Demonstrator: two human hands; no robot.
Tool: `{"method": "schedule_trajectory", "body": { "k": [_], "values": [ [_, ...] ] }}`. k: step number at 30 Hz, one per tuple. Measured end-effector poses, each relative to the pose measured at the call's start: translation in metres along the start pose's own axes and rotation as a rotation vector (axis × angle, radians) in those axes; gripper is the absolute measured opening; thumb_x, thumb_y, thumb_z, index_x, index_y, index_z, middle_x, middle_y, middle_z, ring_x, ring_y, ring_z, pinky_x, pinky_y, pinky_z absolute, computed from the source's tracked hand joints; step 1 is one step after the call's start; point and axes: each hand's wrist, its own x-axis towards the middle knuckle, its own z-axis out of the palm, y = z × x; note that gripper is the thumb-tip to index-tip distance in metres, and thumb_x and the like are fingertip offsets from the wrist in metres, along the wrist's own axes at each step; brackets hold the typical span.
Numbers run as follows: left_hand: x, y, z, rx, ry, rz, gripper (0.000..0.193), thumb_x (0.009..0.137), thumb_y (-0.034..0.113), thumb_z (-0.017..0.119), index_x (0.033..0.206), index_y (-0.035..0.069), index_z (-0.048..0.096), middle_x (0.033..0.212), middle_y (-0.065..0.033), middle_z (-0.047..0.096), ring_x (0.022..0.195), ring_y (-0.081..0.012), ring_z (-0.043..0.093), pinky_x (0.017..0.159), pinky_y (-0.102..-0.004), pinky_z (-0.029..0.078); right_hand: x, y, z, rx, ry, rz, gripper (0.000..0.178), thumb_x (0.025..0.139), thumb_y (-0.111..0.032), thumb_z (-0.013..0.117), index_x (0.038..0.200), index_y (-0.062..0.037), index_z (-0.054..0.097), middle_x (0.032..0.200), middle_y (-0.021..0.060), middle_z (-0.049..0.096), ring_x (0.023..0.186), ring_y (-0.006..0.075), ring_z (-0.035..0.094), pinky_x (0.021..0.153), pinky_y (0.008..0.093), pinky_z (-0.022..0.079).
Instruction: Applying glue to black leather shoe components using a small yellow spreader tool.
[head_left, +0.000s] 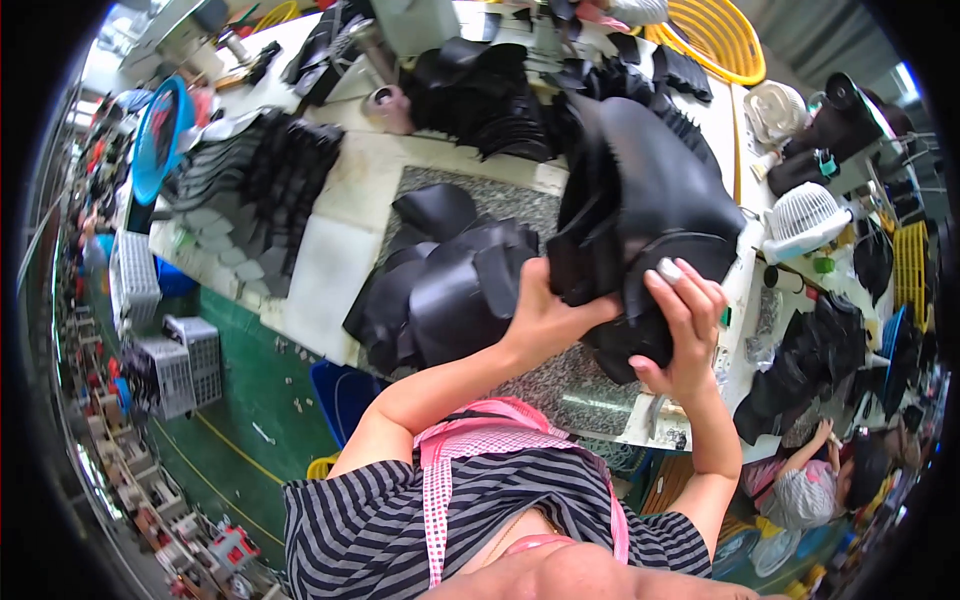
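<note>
In the head view, the left hand (548, 315) grips a bundle of curved black pieces (672, 185) at its near left edge, its fingers partly hidden. The right hand (690, 325) clasps the bundle's near right end, fingers and thumb curled around it. The bundle is raised over the speckled slab (475, 183) on the table (395, 152), just right of a loose black pile (450, 300).
</note>
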Motion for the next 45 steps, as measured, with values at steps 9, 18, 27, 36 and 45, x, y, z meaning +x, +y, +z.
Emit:
{"method": "schedule_trajectory", "body": {
  "k": [9,18,27,36,45],
  "values": [
    [-0.153,-0.068,-0.081,-0.187,0.722,-0.129,0.048,0.086,0.013,0.075,0.129,0.003,0.055,0.123,-0.0039,0.06,0.112,-0.0151,0.056,0.099,-0.0321,0.044,0.056,-0.05,0.123,0.492,-0.555,-0.638,0.051,0.089,-0.036,0.059,0.136,-0.0156,0.056,0.141,0.0079,0.052,0.135,0.0242,0.045,0.11,0.0463,0.033],
    [-0.2,-0.061,-0.162,-0.074,0.091,-0.836,0.052,0.09,0.027,0.071,0.133,0.006,0.051,0.122,-0.0071,0.062,0.108,-0.0168,0.061,0.089,-0.0308,0.05,-0.014,-0.102,0.227,0.463,-0.469,-0.05,0.022,0.085,-0.026,0.072,0.098,-0.0128,0.061,0.114,0.0026,0.063,0.129,0.0225,0.05,0.109,0.0637,0.019],
    [-0.15,-0.061,-0.36,1.142,0.578,-0.512,0.092,0.071,0.073,0.068,0.134,0.007,0.053,0.133,-0.0224,0.05,0.127,-0.0355,0.044,0.107,-0.0454,0.037,-0.001,-0.115,0.233,0.213,-0.161,0.511,0.108,0.053,-0.05,0.09,0.144,-0.0198,0.039,0.149,0.0093,0.035,0.143,0.0403,0.022,0.107,0.0668,0.023],
    [-0.107,-0.119,-0.35,0.867,0.251,-0.343,0.074,0.077,0.039,0.075,0.136,0.002,0.05,0.133,-0.0206,0.056,0.125,-0.029,0.053,0.105,-0.0384,0.041,-0.001,-0.068,0.242,0.322,-0.579,0.687,0.123,0.043,-0.059,0.091,0.146,-0.0131,0.041,0.151,0.0108,0.04,0.149,0.0344,0.009,0.104,0.0737,0.024],
    [-0.147,-0.166,-0.317,0.657,-0.141,-0.395,0.057,0.08,0.035,0.07,0.122,-0.002,0.059,0.124,-0.0241,0.063,0.116,-0.0322,0.061,0.099,-0.0373,0.046,-0.043,-0.069,0.19,0.339,-0.824,0.614,0.127,0.041,-0.056,0.093,0.146,-0.0069,0.04,0.155,0.0168,0.029,0.145,0.0331,0.027,0.111,0.065,0.023]
  ]
}}
